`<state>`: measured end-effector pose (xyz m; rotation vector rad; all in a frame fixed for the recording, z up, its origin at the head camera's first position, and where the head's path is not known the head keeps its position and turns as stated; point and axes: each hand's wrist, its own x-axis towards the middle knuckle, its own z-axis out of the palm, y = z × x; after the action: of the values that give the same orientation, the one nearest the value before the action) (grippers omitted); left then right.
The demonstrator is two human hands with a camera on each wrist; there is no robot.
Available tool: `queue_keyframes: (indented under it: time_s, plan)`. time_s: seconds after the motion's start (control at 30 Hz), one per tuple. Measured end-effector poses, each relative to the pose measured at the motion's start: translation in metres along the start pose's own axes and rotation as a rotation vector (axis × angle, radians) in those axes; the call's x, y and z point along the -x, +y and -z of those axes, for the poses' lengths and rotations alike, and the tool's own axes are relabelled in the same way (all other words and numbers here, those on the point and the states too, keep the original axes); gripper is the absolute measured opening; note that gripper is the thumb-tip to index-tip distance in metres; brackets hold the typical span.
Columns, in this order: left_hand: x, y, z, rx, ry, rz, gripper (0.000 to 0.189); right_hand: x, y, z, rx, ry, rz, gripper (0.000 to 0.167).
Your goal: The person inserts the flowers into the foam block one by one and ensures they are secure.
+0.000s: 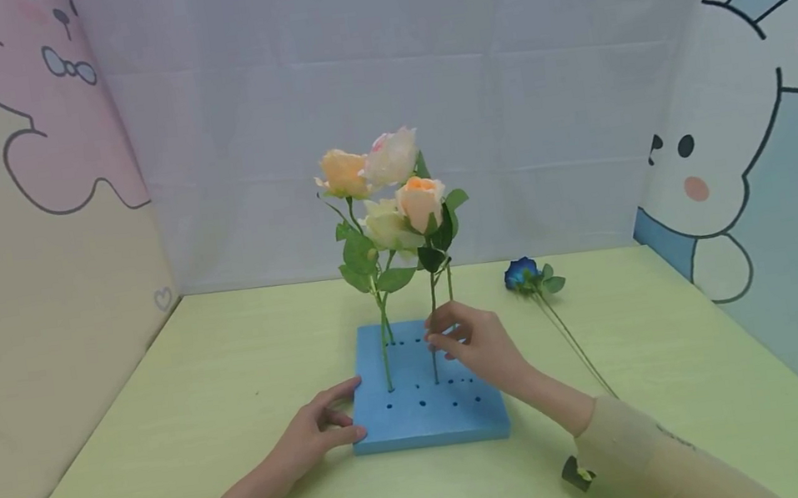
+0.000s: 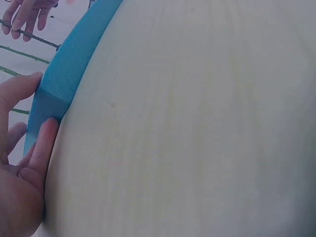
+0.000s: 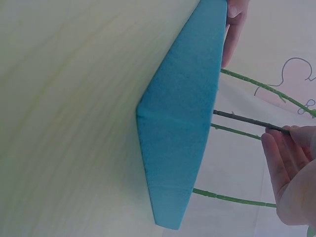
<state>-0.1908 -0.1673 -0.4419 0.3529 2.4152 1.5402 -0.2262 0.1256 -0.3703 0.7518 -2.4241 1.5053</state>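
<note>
My right hand (image 1: 480, 346) pinches the dark stem (image 3: 247, 120) of a peach rose (image 1: 421, 206) between thumb and fingers. The stem stands nearly upright, its lower end at a hole in the blue foam board (image 1: 430, 426). Along the board's left edge, my left hand (image 1: 312, 429) touches the side with extended fingers and thumb. Three other roses stand in the board on green stems: an orange-yellow rose (image 1: 344, 174), a white-pink rose (image 1: 390, 157) and a pale yellow-green rose (image 1: 388, 225). My right hand partly hides the rear right stem.
A blue rose (image 1: 522, 273) lies on the table (image 1: 246, 353) to the right, its long stem pointing toward my right forearm. Several small holes show in the board's top. A pale curtain (image 1: 246, 177) hangs behind, with cartoon-printed walls on both sides.
</note>
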Motion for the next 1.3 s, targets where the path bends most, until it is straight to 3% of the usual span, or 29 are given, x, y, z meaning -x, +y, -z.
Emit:
queue_keyframes:
  time_s: [0.6,0.83,1.3]
  plan:
    - [-0.001,-0.001,0.0,-0.007,-0.005,-0.006,0.075,0.0,0.004,0.0,0.014,-0.003,-0.026,0.012]
    - [-0.002,-0.001,0.001,-0.007,-0.005,-0.004,0.074,0.004,0.007,0.005,0.07,-0.039,-0.001,0.02]
    - [-0.003,-0.002,0.002,-0.003,-0.006,-0.005,0.074,0.017,0.022,0.022,0.149,-0.064,-0.059,0.023]
